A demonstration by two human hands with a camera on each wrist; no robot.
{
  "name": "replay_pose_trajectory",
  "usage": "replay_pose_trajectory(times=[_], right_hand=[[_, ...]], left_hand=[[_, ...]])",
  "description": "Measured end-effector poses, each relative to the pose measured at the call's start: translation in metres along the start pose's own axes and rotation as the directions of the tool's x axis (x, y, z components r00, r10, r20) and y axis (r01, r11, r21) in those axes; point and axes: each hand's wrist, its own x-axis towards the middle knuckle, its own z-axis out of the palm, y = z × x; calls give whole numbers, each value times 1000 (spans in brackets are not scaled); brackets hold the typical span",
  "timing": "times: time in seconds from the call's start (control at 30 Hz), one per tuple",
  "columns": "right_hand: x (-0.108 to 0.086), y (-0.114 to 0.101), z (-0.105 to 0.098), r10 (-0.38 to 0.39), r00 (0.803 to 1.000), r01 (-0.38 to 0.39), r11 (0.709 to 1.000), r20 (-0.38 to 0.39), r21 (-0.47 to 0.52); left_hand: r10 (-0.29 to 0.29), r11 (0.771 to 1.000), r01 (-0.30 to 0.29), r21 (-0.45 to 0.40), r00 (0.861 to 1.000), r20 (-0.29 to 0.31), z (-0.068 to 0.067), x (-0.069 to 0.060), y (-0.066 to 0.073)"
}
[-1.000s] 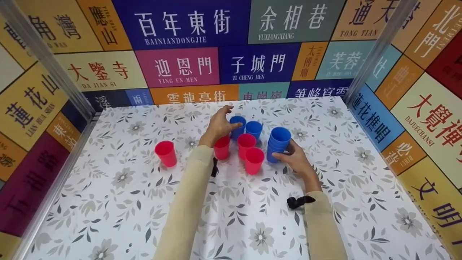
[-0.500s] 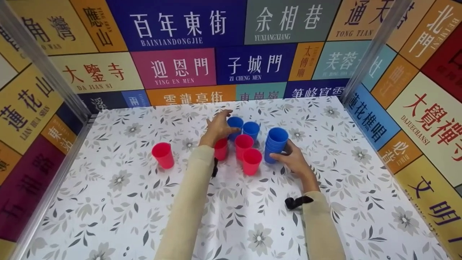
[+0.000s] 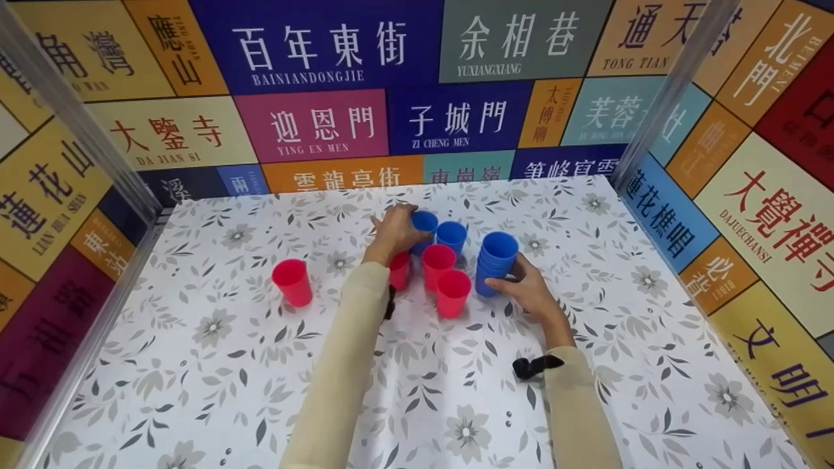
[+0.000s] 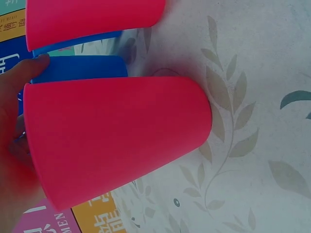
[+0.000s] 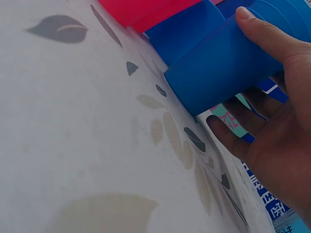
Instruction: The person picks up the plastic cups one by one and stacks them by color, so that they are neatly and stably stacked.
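Note:
In the head view my left hand (image 3: 393,233) grips a blue cup (image 3: 425,223) at the back of the group, its thumb across the near side. The left wrist view shows that thumb against the blue cup (image 4: 82,68), behind a large red cup (image 4: 121,136). My right hand (image 3: 529,286) holds a stack of nested blue cups (image 3: 498,264), upright on the table. Its thumb lies on the blue stack (image 5: 228,63) in the right wrist view, with fingers on the far side. A second single blue cup (image 3: 451,237) stands between the two hands.
Two red cups, one behind (image 3: 438,268) and one in front (image 3: 453,294), stand close together between the forearms. Another red cup (image 3: 399,268) is partly hidden by the left wrist. A lone red cup (image 3: 292,283) stands left. Printed panels (image 3: 313,52) wall the flower-patterned table (image 3: 417,404).
The left hand's raised fingers have come down and closed in around the blue cup. The right hand stays on the blue stack. The whole view has shifted slightly.

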Motion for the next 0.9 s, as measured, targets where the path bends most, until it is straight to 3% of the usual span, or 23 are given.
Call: replay_pose_trajectory(times=[0.33,0.57,0.77,0.9], right_hand=[[1,-1,0,9,1000,-9,1000,7,-1],[0,-3,1,30,1000,-30,999,8,13],[-9,-23,3,17,1000,-18,1000,26,20],[-13,-32,4,13,999,-14,1000,29,18]], left_hand=[[-14,993,13,-121,1000,-9,-6,3,3],[36,988,-43,-147,998,-55,-12,-2,7],[87,989,-97,-115,992,-95,-18,-5,9],[84,985,-97,-143,992,-95,-20,-6,9]])
